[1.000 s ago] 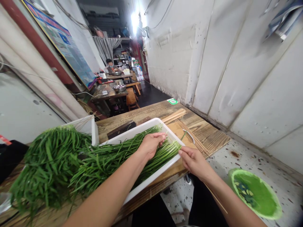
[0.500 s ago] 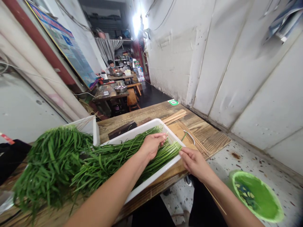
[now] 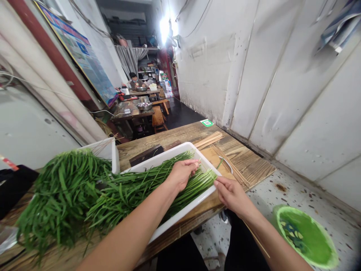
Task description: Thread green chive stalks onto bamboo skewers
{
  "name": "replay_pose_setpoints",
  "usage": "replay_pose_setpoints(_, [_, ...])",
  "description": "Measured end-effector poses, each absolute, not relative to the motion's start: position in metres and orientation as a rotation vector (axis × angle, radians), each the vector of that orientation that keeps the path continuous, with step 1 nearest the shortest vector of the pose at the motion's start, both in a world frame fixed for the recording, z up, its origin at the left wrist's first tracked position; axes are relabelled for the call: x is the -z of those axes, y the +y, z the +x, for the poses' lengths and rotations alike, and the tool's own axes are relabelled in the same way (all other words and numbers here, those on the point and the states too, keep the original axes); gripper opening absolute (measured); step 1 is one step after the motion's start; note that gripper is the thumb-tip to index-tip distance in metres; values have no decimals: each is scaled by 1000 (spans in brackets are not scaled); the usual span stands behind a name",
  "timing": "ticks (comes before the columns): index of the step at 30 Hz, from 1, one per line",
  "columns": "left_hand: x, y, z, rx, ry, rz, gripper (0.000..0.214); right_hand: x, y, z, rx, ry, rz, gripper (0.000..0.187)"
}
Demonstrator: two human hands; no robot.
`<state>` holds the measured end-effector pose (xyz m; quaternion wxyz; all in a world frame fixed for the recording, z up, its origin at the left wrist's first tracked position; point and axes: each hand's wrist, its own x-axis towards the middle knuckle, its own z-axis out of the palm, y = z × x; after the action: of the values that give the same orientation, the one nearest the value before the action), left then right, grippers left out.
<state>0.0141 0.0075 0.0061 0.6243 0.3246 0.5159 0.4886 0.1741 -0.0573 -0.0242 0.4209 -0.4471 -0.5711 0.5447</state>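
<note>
Scanning from the left: a loose heap of chives (image 3: pixel 59 192) lies on the wooden table (image 3: pixel 254 165), partly over a second white tray (image 3: pixel 113 156) behind it. The heap spills rightward into the white tray (image 3: pixel 183 214), where the leaves are combed parallel, with the cut ends gathered at the tray's right end. Judgement: that alignment puts all the stem ends within reach of both hands at once.

Left hand (image 3: pixel 180 174): palm down on the aligned chive bundle (image 3: pixel 132 190), near the cut ends. The fingers are curled narrow, and the fingertips pinch a few stems against the far rim. It appears to be holding the stems flat and together.

Right hand (image 3: pixel 231 194): just outside the tray's near right corner, fingers closed narrow. It pinches a thin bamboo skewer (image 3: pixel 256 239), whose shaft trails back under the forearm. The tip is at the stem ends, but whether it touches them is too small to tell.

Further right, spare skewers (image 3: pixel 229 162) lie fanned on the table beside the tray, close to the right hand. Judgement: they are stock kept to hand.

Far right, on the floor, a green basin (image 3: pixel 316 226) holds a few small scraps.
</note>
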Motion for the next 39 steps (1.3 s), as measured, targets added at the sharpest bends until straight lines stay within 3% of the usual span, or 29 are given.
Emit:
replay_pose_setpoints(31, [2,1,19,-1210,1377,1214,15,27,-58,172,-1290,-1459,-1139,26])
replay_pose_setpoints(39, [-18,5,0,-688,1253,1829,25,30,-60,173,-1196,-1463,-1089,28])
